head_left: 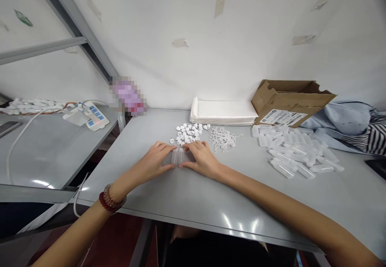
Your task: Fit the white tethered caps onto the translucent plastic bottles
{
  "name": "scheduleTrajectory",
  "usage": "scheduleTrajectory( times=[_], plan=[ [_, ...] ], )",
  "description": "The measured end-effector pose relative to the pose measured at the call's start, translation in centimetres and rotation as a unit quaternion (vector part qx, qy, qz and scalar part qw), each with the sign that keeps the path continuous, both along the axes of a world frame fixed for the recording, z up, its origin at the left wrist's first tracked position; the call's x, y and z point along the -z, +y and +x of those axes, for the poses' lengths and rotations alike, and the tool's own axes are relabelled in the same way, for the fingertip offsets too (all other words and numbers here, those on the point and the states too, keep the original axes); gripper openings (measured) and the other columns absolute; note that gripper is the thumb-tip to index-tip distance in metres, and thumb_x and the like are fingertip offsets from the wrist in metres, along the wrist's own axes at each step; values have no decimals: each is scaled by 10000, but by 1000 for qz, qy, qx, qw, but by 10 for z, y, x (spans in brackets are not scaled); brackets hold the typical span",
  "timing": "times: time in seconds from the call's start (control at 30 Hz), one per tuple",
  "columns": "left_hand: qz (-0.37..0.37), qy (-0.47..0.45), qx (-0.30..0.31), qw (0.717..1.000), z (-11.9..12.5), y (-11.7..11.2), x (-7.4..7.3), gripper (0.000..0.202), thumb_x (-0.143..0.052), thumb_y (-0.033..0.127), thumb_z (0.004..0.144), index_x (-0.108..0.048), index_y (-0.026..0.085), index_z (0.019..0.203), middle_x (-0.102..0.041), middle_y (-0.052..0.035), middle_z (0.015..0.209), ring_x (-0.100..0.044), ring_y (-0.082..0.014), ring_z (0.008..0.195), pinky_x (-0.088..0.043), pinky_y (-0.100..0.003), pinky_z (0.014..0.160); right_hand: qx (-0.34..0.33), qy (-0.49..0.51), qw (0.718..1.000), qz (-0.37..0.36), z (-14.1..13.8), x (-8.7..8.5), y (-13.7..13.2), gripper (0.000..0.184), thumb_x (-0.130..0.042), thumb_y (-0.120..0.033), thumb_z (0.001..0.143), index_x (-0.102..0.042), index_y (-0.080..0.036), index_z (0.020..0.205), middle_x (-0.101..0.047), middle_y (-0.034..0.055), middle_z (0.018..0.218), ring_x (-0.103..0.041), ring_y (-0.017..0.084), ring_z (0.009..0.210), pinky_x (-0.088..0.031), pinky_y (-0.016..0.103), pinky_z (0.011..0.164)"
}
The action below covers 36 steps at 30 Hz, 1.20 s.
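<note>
Two small translucent plastic bottles (pixel 174 157) stand side by side between my hands on the grey table (pixel 144 194). My left hand (pixel 154 159) grips the left one from its side, fingertips near the top and thumb low. From the other side, my right hand (pixel 202 158) holds the right bottle in the same way. Just beyond my fingers lies a loose heap of small white caps (pixel 189 132). Right of the caps is a tangle of thin white plastic loops or strings (pixel 223 138). Many more translucent bottles (pixel 297 150) lie in a pile farther right.
A stack of white flat sheets or sleeves (pixel 224 112) rests against the wall, beside an open cardboard box (pixel 289 102). Blue and striped cloth (pixel 346 124) lies at the right. On the left table are a white power strip (pixel 95 116), cables and a phone (pixel 9 127).
</note>
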<state>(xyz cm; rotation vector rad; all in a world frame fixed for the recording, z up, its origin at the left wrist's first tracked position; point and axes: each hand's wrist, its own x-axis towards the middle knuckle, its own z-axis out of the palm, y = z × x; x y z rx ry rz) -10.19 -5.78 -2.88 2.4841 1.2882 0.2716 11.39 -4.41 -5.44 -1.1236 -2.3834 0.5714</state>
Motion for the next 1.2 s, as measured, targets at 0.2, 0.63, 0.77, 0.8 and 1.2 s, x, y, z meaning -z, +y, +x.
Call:
scheduleTrajectory(
  times=[0.2,0.63,0.77,0.8,1.2],
  plan=[
    [15,22,9,1000,1,-1,-8,526,-619,435,831,-455,211,1277,-570,-81,1208,-464,-256,1131,-398,-384,939,29,34,999,10,28,-14,-4,435,-651,-484,794,-547,-188,1096,-673,80,1044,-579,242,997,-343,411,911],
    [66,1,24,998,91,15,-29,266,-505,313,896,-573,163,1105,-606,-90,1078,-476,-263,1047,-413,-414,901,242,50,969,24,181,-41,-17,231,-545,-409,835,-635,-203,890,-702,55,814,-645,215,760,-466,306,596],
    [59,15,46,997,130,27,-19,192,-481,231,879,-625,167,988,-627,-82,958,-498,-260,980,-436,-386,823,257,-11,966,-15,214,-47,-23,220,-531,-412,811,-633,-219,840,-701,41,783,-627,200,696,-478,330,647],
    [61,16,48,997,137,29,-16,182,-480,221,875,-629,167,964,-627,-79,938,-501,-258,966,-436,-380,812,255,-33,966,-29,221,-48,-24,209,-533,-406,805,-634,-223,821,-696,37,768,-622,198,684,-476,332,650],
    [99,-24,-1,995,170,42,8,159,-430,160,894,-587,153,876,-617,-98,895,-499,-267,918,-429,-410,808,264,-185,933,-160,242,-48,-39,186,-646,-347,670,-641,-239,821,-648,30,768,-608,213,679,-428,292,551]
  ],
)
